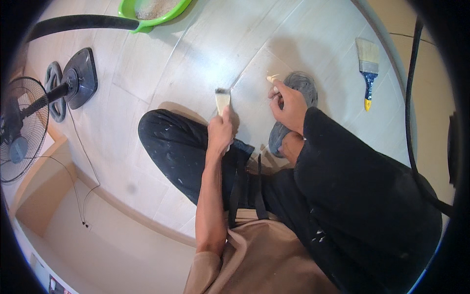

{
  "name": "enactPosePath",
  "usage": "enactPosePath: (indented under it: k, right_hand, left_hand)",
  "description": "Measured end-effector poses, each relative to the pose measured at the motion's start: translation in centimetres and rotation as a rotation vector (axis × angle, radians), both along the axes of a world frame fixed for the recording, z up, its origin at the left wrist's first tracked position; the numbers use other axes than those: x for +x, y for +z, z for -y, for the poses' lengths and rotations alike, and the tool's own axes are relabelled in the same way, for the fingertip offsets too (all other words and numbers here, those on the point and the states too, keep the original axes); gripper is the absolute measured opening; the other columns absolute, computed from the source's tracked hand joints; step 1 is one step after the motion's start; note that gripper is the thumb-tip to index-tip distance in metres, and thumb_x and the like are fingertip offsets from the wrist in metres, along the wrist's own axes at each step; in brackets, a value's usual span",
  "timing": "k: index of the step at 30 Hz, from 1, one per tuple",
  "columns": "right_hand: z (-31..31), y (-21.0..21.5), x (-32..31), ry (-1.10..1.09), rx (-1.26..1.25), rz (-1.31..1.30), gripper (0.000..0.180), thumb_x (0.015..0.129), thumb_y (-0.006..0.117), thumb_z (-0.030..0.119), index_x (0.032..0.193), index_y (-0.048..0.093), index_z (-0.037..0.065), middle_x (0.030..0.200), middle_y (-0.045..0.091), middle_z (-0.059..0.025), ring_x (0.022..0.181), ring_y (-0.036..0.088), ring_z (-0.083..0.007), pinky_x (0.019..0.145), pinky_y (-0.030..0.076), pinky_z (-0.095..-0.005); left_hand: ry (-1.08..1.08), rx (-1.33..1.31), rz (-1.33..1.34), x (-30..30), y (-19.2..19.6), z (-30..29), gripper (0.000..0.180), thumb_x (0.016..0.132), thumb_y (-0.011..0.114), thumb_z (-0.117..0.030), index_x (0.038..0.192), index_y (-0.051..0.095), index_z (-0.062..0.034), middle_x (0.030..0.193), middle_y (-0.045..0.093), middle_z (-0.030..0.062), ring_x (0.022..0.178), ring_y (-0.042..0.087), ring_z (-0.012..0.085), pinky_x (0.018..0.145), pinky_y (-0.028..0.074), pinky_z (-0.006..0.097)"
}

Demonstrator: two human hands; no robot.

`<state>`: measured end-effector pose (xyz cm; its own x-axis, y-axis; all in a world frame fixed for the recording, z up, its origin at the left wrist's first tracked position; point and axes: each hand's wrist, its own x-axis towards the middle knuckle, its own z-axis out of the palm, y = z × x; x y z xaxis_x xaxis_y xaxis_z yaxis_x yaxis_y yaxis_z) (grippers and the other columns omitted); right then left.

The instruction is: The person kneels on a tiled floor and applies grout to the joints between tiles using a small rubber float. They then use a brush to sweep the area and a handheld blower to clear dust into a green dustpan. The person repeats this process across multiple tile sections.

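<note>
My left hand [221, 128] is closed around a cream flat tool [223, 101] that widens to a dark grey end. Whether this is a scraper or a short brush I cannot tell. The tool's dark end points away from me, above the pale tiled floor [161, 93]. To its right, my right hand [289, 103] pinches a small pale piece [272, 79] that sticks out past the fingertips; its kind is unclear. My raised right knee hides most of the right forearm. A grey sandal [300, 85] on my right foot shows just beneath that hand.
A wide paintbrush [368, 68] with a blue and yellow handle lies at the right, near a curved edge. A green basin [156, 19] holding pale, grainy material is at the far side. Leftward are a black fan [22, 127], its base [82, 78] and thin cords [78, 142].
</note>
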<state>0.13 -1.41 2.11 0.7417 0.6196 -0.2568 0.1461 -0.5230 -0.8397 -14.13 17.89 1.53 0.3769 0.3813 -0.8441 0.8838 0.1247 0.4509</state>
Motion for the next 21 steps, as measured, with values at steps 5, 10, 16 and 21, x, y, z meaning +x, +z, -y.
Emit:
enactPosePath:
  k: [5,10,16,21]
  right_hand:
    - [-0.2,0.5,-0.3,0.033,-0.018,-0.009,0.048,0.088,0.062,0.008,0.135,0.054,0.004,0.092,0.07,-0.0133,0.078,0.07,-0.0297,0.071,0.056,-0.0391]
    - [-0.1,1.0,-0.2,0.024,-0.023,-0.032,0.049,0.088,0.062,0.008,0.136,0.054,0.004,0.092,0.071,-0.014,0.079,0.071,-0.0307,0.072,0.057,-0.04]
    - [0.3,0.6,-0.9,0.044,-0.014,-0.015,0.049,0.089,0.06,0.006,0.137,0.053,0.004,0.092,0.071,-0.0147,0.081,0.071,-0.033,0.073,0.056,-0.0415]
    - [-0.4,0.8,-0.3,0.039,-0.036,0.023,0.048,0.089,0.059,0.006,0.136,0.053,0.004,0.091,0.071,-0.0148,0.079,0.071,-0.0324,0.073,0.056,-0.0415]
  left_hand:
    - [0.058,0.015,0.027,-0.3,-0.3,0.6,0.057,0.11,0.045,-0.048,0.075,0.052,-0.0034,0.056,0.047,0.002,0.043,0.044,0.0126,0.04,0.036,0.032]
    - [-0.01,0.037,0.008,-0.3,0.0,-0.1,0.069,0.108,0.046,-0.048,0.077,0.063,0.0107,0.058,0.059,0.011,0.047,0.058,0.0206,0.047,0.046,0.038]
    - [-0.009,-0.047,0.022,0.0,-0.1,-0.6,0.065,0.108,0.048,-0.046,0.078,0.063,0.0095,0.058,0.058,0.0089,0.045,0.056,0.0189,0.043,0.044,0.036]
    - [0.069,0.025,0.093,0.9,-1.1,0.7,0.062,0.109,0.046,-0.051,0.071,0.053,-0.0023,0.055,0.048,0.0024,0.042,0.047,0.0138,0.039,0.037,0.033]
